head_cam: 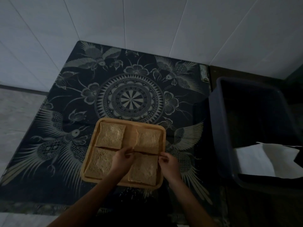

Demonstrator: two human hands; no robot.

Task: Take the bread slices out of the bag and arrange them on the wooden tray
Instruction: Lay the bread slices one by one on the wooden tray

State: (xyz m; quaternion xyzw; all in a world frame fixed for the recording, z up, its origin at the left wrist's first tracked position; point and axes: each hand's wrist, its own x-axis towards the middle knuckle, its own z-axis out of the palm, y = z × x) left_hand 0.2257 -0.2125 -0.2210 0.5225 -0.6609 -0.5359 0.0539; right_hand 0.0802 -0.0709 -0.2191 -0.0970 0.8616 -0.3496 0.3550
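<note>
A square wooden tray (164, 136) lies on a dark patterned cloth, near the front. Several bread slices lie flat in it, two by two: a far-left slice (111, 135), a far-right slice (148, 139), a near-left slice (100, 162) and a near-right slice (144, 171). My left hand (122, 158) pinches the far-left corner of the near-right slice. My right hand (168, 163) pinches its far-right corner, at the tray's right rim. Both forearms reach in from the bottom edge. No bag is clearly in view.
The cloth (131, 89) with birds and a round medallion covers the table in a corner of white tiled walls. A dark plastic tub (218, 122) stands to the right, with something white (262, 159) in its near end.
</note>
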